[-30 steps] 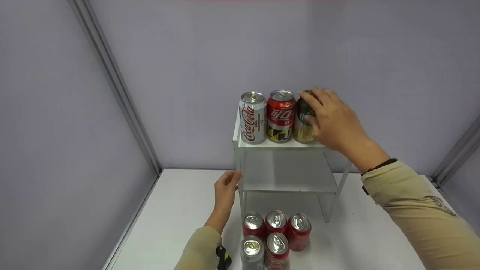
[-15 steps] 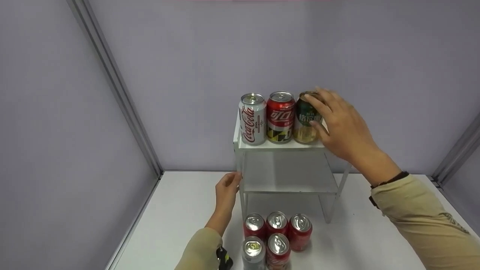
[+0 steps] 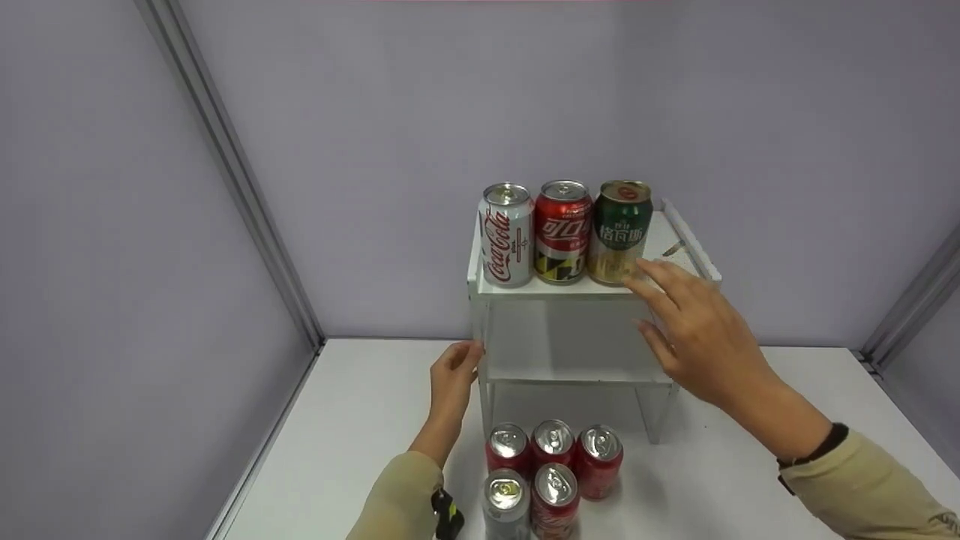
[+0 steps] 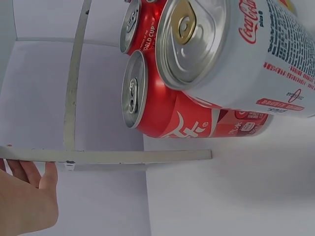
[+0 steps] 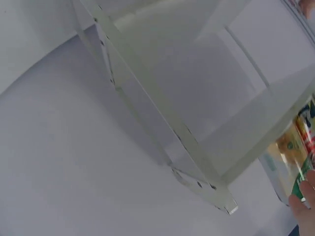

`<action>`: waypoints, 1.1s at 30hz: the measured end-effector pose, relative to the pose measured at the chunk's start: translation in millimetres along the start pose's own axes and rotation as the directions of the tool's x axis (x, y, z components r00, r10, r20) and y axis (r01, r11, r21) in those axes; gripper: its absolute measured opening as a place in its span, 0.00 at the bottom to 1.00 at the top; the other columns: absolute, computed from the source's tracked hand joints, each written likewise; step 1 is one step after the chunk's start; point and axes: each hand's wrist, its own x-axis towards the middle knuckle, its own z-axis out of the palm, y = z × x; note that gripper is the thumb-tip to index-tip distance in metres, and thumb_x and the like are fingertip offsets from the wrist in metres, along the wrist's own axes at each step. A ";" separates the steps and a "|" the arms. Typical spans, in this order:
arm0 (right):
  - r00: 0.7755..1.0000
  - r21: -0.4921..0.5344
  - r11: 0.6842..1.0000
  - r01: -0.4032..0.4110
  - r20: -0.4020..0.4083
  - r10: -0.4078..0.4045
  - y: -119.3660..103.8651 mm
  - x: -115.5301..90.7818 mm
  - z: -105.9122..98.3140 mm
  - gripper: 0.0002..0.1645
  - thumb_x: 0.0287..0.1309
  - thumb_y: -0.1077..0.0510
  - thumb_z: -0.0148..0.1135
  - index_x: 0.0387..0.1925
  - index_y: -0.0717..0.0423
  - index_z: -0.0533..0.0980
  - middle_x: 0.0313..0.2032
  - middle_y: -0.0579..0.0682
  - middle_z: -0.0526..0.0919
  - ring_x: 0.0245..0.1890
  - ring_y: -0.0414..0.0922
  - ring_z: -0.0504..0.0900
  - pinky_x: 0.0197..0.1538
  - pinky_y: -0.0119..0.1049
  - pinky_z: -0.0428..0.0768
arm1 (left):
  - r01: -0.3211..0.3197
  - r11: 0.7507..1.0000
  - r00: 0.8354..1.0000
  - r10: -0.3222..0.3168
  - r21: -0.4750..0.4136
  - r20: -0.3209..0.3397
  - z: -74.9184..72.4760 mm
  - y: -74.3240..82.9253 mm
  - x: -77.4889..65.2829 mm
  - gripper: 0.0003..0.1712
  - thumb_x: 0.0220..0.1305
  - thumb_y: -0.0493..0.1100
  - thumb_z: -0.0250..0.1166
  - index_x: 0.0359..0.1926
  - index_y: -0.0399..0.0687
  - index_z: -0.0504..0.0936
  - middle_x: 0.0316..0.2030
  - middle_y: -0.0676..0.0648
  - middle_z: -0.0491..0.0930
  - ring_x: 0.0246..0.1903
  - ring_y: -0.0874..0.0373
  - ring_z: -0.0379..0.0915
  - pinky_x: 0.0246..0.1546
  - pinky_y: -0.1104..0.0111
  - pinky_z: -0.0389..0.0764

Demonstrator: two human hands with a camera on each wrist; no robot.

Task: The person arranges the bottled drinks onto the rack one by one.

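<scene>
On the top tier of a white two-tier shelf rack (image 3: 577, 295) stand three soda cans in a row: a white Coca-Cola can (image 3: 507, 240), a red cola can (image 3: 563, 236) and a green-and-gold can (image 3: 621, 232). My right hand (image 3: 697, 330) hangs in front of the rack's right side with fingers spread and holds nothing. Its fingertips overlap the foot of the green-and-gold can in the head view. My left hand (image 3: 454, 375) grips the rack's left upright (image 4: 108, 156), fingers curled at its edge.
Several more cans stand upright on the white table before the rack, among them a silver can (image 3: 507, 510) and a red can (image 3: 600, 469). Grey-white panels (image 3: 420, 112) enclose the table. The rack's lower tier (image 3: 577, 352) is bare.
My right hand has let go of the green-and-gold can and moved down and to the right. That can now stands fully in sight. My left hand stays at the upright.
</scene>
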 end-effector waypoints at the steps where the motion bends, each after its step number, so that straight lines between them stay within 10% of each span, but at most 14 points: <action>1: 1.000 -0.002 1.000 -0.001 0.011 0.001 -1.0 -5.7 1.6 0.31 0.53 0.59 0.62 0.61 0.55 0.68 0.63 0.55 0.66 0.61 0.54 0.65 0.58 0.51 0.66 | 0.003 1.000 1.000 -0.003 -0.004 0.005 -0.3 3.2 -1.3 0.22 0.65 0.51 0.58 0.46 0.35 0.76 0.44 0.41 0.78 0.50 0.51 0.73 0.53 0.57 0.72; 10: 0.997 0.004 1.000 -0.019 0.070 0.019 -9.0 -49.0 21.5 0.27 0.67 0.44 0.43 0.58 0.55 0.70 0.59 0.56 0.71 0.58 0.54 0.68 0.56 0.52 0.67 | 0.001 1.000 1.000 -0.001 0.015 0.028 -2.0 26.4 -14.3 0.17 0.67 0.47 0.56 0.45 0.36 0.77 0.43 0.41 0.78 0.51 0.44 0.71 0.53 0.55 0.72; 19: 0.988 0.026 0.998 -0.063 0.144 0.058 -11.5 -78.0 41.8 0.26 0.59 0.51 0.57 0.58 0.55 0.70 0.57 0.55 0.72 0.56 0.53 0.71 0.55 0.51 0.70 | -0.081 0.996 0.996 0.079 0.045 0.035 -1.2 -4.6 2.9 0.19 0.68 0.49 0.55 0.47 0.36 0.75 0.45 0.36 0.76 0.47 0.47 0.73 0.48 0.56 0.74; 33: 0.987 0.052 0.996 -0.072 0.146 0.064 -17.8 -92.0 66.0 0.23 0.59 0.51 0.58 0.55 0.55 0.72 0.53 0.53 0.75 0.53 0.51 0.74 0.53 0.51 0.72 | -0.148 0.988 0.988 0.146 0.035 0.053 -0.4 11.1 -2.5 0.12 0.68 0.41 0.55 0.44 0.35 0.74 0.41 0.36 0.76 0.44 0.43 0.71 0.41 0.64 0.73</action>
